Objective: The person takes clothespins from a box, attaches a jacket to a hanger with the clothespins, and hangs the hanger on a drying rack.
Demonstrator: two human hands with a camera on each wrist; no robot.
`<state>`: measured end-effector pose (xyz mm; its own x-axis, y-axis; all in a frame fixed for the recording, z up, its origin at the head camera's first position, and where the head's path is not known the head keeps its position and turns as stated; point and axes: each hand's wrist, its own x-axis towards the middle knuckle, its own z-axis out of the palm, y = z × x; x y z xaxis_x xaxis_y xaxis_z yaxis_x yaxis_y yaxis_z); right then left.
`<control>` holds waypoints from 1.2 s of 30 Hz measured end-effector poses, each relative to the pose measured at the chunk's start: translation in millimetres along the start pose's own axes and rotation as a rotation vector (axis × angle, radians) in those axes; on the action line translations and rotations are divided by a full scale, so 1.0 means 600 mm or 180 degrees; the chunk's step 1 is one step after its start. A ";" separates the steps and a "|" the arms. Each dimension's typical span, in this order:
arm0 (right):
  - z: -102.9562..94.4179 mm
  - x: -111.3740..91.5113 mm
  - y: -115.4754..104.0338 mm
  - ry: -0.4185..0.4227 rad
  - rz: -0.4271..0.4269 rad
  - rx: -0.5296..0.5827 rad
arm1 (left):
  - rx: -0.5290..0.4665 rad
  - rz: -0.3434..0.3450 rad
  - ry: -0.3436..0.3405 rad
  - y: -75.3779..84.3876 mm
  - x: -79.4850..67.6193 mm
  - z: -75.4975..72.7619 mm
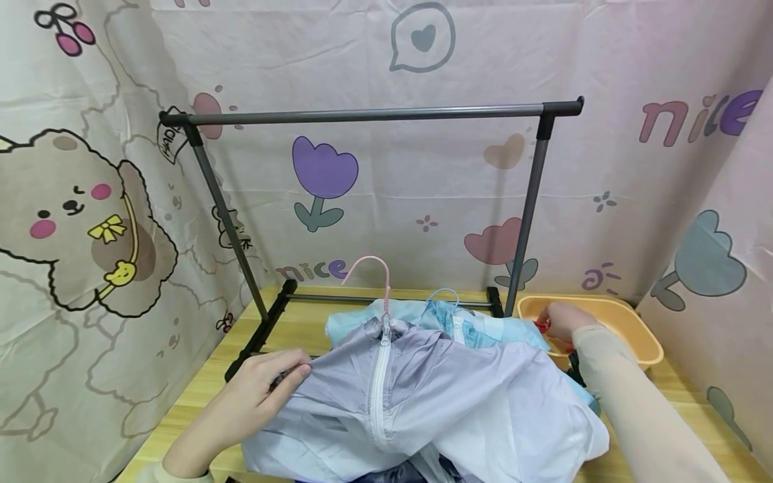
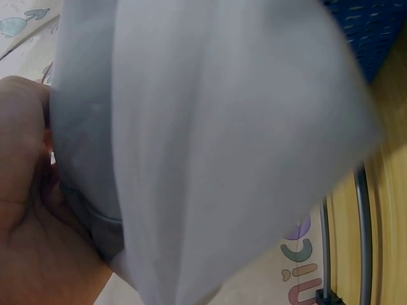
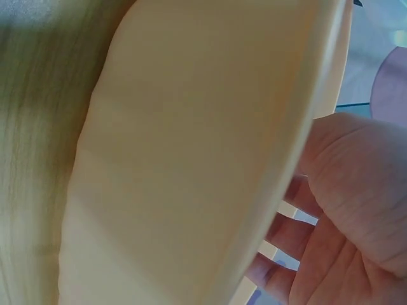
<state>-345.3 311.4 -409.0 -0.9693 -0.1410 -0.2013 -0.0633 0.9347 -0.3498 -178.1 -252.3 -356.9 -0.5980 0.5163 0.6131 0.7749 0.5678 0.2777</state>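
Note:
A pale grey-lilac zip jacket (image 1: 447, 382) lies in front on a pink hanger, whose hook (image 1: 386, 275) rises from its collar. My left hand (image 1: 256, 389) pinches the jacket's left shoulder between thumb and fingers. In the left wrist view the jacket's fabric (image 2: 210, 140) hangs across most of the picture, beside the left hand (image 2: 32, 210). Over at the right, my right hand (image 1: 568, 320) reaches into a yellow basin (image 1: 649, 345), close to something small and red (image 1: 543, 327). The basin's wall (image 3: 184, 152) hides the right fingertips in the right wrist view; I cannot tell whether they hold anything.
Behind the jacket lies a light blue garment (image 1: 501, 329) with a blue hanger hook (image 1: 443, 292). A dark metal clothes rack (image 1: 362, 117) stands at the back of the wooden table (image 1: 199, 402). A blue perforated basket (image 2: 365, 32) shows in the left wrist view. Printed curtains (image 1: 417, 174) surround the table.

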 end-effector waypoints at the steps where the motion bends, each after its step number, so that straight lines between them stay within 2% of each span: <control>1: 0.000 -0.001 0.000 -0.0004 0.0016 0.0040 | 0.0006 0.0003 -0.0001 0.000 0.000 0.000; 14: 0.001 -0.006 0.021 -0.0034 0.0086 0.0145 | 0.0003 0.0013 -0.0035 0.004 0.000 0.000; 24: -0.002 -0.011 0.015 -0.0008 0.0014 -0.0045 | 0.0011 -0.0008 -0.0049 0.005 0.002 0.001; 36: 0.005 -0.018 0.012 0.0090 0.0208 0.0193 | -0.0013 -0.0013 -0.0028 0.004 0.001 0.003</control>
<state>-334.8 318.8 -412.4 -0.9773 -0.0702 -0.2001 0.0141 0.9200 -0.3918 -177.0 -249.5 -357.2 -0.6029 0.5197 0.6054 0.7734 0.5672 0.2833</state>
